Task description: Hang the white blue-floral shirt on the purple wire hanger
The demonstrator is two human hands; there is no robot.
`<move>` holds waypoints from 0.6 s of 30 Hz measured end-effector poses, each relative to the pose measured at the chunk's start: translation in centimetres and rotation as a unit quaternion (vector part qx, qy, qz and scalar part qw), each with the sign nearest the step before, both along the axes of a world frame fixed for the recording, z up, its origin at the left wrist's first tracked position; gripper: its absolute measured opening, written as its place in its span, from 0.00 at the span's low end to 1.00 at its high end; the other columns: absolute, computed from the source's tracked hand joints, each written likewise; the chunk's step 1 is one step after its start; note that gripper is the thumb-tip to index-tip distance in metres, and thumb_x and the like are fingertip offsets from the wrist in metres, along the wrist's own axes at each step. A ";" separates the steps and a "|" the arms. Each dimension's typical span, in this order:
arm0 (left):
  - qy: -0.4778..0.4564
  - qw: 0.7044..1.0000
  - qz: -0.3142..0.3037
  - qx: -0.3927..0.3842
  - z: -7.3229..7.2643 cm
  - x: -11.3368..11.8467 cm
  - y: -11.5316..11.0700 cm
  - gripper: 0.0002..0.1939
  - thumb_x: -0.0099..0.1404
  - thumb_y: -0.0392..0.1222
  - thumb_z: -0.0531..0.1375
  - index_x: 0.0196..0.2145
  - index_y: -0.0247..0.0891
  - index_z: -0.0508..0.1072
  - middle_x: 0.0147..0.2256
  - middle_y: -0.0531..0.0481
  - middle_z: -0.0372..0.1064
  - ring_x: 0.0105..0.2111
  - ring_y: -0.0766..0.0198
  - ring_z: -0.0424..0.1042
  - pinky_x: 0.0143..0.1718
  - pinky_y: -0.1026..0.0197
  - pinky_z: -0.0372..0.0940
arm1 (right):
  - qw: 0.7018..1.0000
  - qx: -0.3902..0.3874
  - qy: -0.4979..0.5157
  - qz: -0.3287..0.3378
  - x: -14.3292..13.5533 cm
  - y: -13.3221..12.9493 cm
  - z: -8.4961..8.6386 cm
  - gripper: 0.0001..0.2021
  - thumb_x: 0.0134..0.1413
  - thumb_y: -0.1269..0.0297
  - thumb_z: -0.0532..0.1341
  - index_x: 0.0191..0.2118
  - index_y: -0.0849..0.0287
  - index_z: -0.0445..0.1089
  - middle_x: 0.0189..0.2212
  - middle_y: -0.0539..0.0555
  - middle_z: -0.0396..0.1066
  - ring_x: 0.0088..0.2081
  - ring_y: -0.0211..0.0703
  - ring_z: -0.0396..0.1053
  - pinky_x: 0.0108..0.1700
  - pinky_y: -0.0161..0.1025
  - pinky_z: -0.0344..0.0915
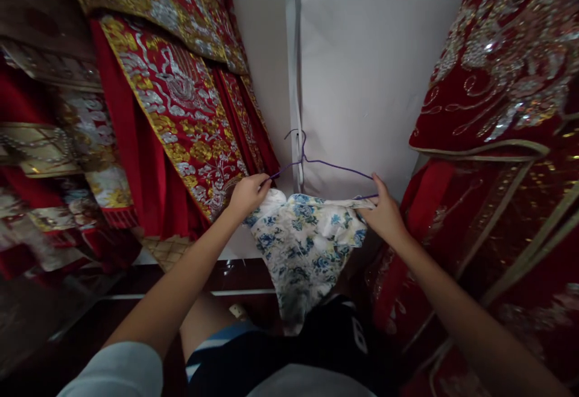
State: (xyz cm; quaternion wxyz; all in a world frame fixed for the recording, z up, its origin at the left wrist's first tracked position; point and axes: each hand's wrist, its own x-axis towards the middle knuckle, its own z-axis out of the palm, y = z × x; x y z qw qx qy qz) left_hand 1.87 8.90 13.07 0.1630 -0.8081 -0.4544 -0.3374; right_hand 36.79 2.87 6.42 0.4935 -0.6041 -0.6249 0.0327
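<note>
A thin purple clothes hanger (337,166) is stretched between my hands, its hook pointing up and away from me. From it hangs a white garment with blue and green flowers (307,237), narrowing toward the bottom; its exact kind I cannot tell. My left hand (250,196) pinches the hanger's left end together with the garment's upper edge. At the other end, my right hand (383,213) has its fingers closed round the hanger's right corner and the garment's white strap edge.
Red costumes with gold and silver embroidery (181,101) hang on the left. More red sequined costumes (502,83) hang close by my right arm. Straight ahead is a white wall (362,59) with a pale cable (297,65) running down its corner.
</note>
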 end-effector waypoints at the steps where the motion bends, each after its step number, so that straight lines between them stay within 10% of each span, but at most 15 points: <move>1: 0.004 1.000 0.008 0.003 0.0 0.0 0.0 0.17 0.70 0.45 0.51 0.43 0.37 0.78 0.41 0.43 0.78 0.41 0.54 0.76 0.42 0.58 0.67 | 1.000 -0.018 -0.008 0.003 -0.1 -0.1 0.0 0.46 0.44 0.59 0.66 0.69 0.62 0.50 0.29 0.55 0.76 0.30 0.50 0.73 0.34 0.40 0.66; 10: 0.008 1.000 -0.013 0.005 0.2 -0.4 0.2 0.19 0.70 0.49 0.52 0.43 0.38 0.79 0.41 0.44 0.78 0.41 0.54 0.76 0.42 0.58 0.66 | 0.999 -0.047 -0.015 -0.001 0.7 0.7 0.7 0.46 0.42 0.58 0.67 0.67 0.69 0.54 0.34 0.60 0.77 0.35 0.52 0.74 0.35 0.40 0.65; 13: 0.014 1.000 0.007 0.007 0.4 -0.7 0.1 0.19 0.70 0.51 0.51 0.41 0.39 0.78 0.38 0.44 0.77 0.38 0.54 0.75 0.40 0.57 0.66 | 0.997 -0.044 -0.027 0.058 1.0 2.1 1.7 0.23 0.44 0.60 0.63 0.46 0.66 0.76 0.31 0.58 0.77 0.35 0.50 0.73 0.35 0.38 0.64; 18: -0.072 0.995 -0.009 0.064 0.8 -1.6 0.5 0.16 0.68 0.50 0.54 0.41 0.36 0.76 0.47 0.40 0.68 0.47 0.53 0.70 0.49 0.54 0.65 | 0.970 -0.149 0.054 0.187 1.5 1.0 3.1 0.12 0.40 0.56 0.65 0.25 0.61 0.73 0.20 0.50 0.70 0.25 0.42 0.68 0.27 0.35 0.60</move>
